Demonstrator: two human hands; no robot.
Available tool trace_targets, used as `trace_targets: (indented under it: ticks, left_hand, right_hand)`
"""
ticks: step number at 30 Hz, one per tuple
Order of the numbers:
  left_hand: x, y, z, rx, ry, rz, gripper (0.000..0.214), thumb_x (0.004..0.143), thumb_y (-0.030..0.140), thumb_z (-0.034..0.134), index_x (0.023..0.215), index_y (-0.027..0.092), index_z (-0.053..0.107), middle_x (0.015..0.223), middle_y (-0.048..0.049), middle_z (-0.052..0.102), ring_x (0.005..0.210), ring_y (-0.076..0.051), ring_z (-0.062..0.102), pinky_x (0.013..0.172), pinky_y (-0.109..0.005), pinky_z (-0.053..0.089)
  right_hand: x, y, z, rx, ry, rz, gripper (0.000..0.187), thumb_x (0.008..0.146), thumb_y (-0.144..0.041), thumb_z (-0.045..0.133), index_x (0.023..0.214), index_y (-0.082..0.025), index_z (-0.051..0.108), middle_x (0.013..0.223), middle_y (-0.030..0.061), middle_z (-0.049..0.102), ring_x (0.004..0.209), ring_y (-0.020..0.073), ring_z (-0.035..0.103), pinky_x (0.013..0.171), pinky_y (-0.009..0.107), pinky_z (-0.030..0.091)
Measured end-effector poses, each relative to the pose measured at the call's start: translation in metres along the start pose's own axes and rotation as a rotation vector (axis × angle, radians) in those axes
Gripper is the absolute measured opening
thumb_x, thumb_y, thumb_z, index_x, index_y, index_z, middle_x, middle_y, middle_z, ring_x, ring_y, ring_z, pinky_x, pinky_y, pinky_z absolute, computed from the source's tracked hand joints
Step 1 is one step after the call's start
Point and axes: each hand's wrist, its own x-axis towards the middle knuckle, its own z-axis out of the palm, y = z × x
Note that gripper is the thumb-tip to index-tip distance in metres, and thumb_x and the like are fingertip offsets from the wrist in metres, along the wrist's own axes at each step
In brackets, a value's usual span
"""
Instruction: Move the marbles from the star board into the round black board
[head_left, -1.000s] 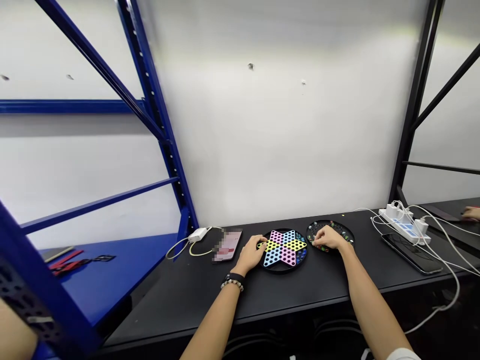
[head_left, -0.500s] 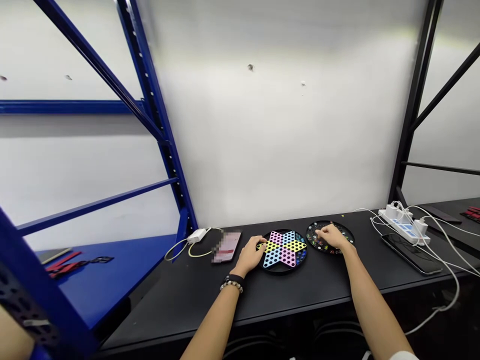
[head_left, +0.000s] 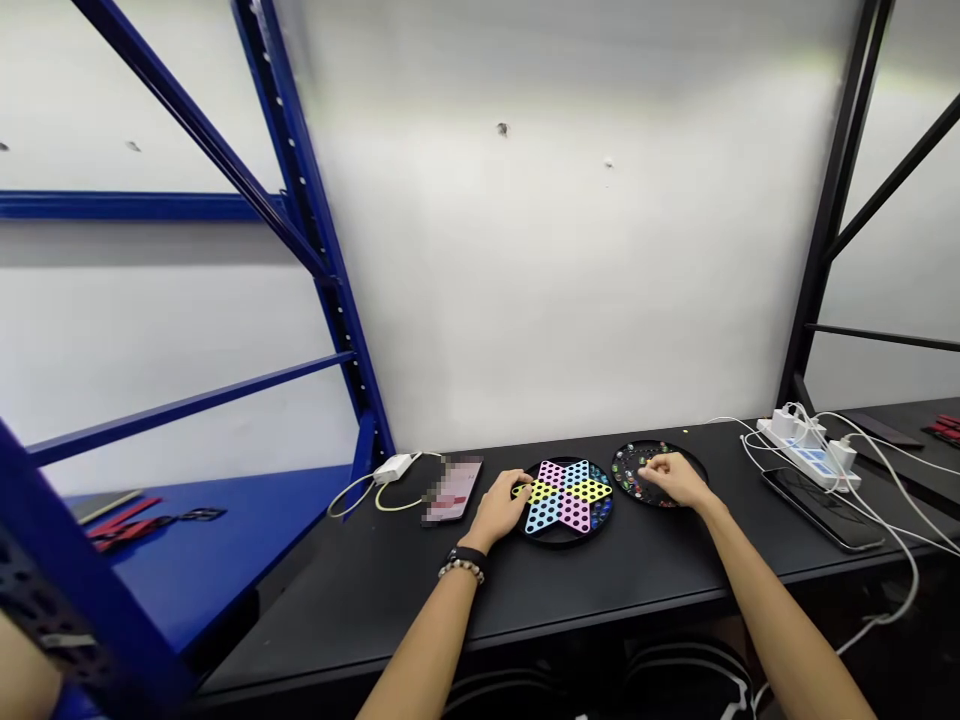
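On the black tabletop lies a round Chinese checkers board (head_left: 564, 505), its star of pink, blue and yellow holes set in a black rim, with dark marbles visible along the right side. My left hand (head_left: 501, 508), a bracelet and black band at its wrist, grips the left edge of this board with fingers curled over the rim. Beside it on the right is a round black tray (head_left: 626, 488) with several small marbles inside. My right hand (head_left: 675, 478) is over that tray, thumb and fingertips pinched together; whatever is between them is too small to make out.
A phone (head_left: 454, 492) lies left of the board near a white adapter (head_left: 394, 468) with a cable. A power strip (head_left: 810, 452) with plugs and cables and a dark tablet (head_left: 821, 508) sit at the right. Blue rack posts (head_left: 330, 270) stand at the left.
My right hand has shifted slightly to the right over the tray, its fingers still pinched, uncovering more marbles. My left hand stays on the board's edge.
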Motion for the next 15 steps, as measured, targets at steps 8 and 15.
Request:
trace_targets:
  ticks: [8,15]
  left_hand:
    - [0.001,-0.001,0.001,0.003,-0.007,-0.002,0.027,0.086,0.038,0.048,0.104,0.027,0.066,0.129,-0.0019,0.062,0.117,-0.023,0.060,0.107,-0.037,0.043]
    - [0.003,-0.003,0.002,-0.001,-0.014,-0.018,0.027,0.086,0.037,0.049,0.105,0.027,0.065,0.130,-0.0023,0.062,0.120,-0.023,0.058,0.107,-0.039,0.042]
  right_hand:
    - [0.017,0.013,-0.051,1.071,0.353,0.271,0.022,0.085,-0.036,0.045,0.069,-0.021,0.043,0.054,-0.0024,0.046,0.037,0.0071,0.031,0.031,0.017,0.020]
    - [0.002,0.039,-0.061,0.373,0.309,0.325,0.028,0.081,-0.043,0.059,0.068,-0.019,0.054,0.045,-0.0086,0.033,0.036,0.0065,0.027,0.038,0.020,0.018]
